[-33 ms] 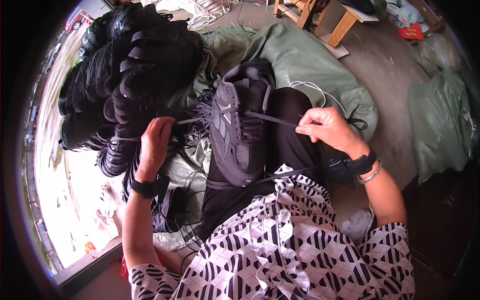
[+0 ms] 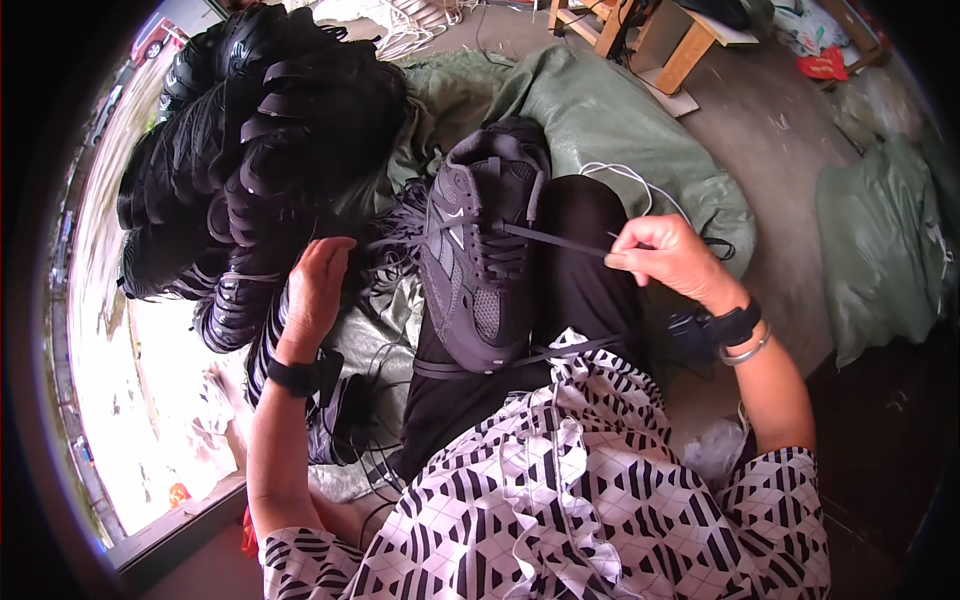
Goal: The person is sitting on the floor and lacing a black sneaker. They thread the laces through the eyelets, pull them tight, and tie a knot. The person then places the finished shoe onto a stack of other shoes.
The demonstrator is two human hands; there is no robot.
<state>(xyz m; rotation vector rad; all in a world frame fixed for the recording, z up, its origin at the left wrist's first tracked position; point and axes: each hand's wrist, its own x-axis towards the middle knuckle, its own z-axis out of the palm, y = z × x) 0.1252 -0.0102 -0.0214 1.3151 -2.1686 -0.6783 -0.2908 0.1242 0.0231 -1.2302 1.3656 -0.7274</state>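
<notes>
A dark grey sneaker point(image 2: 480, 260) lies on my lap, toe toward me, resting on my black trousers. My right hand point(image 2: 665, 262) pinches one end of its dark shoelace point(image 2: 560, 240) and holds it taut out to the right of the shoe. My left hand point(image 2: 315, 285) is closed on the other lace end, just left of the shoe. Both wrists carry black bands. A bundle of loose dark laces point(image 2: 400, 225) lies between my left hand and the sneaker.
A big heap of black shoes point(image 2: 260, 150) is piled at my left. Green sacks point(image 2: 600, 110) lie ahead and another green sack point(image 2: 880, 240) at the right. White cord point(image 2: 620, 175) rests on the sack. A wooden stool point(image 2: 670, 45) stands on the concrete floor beyond.
</notes>
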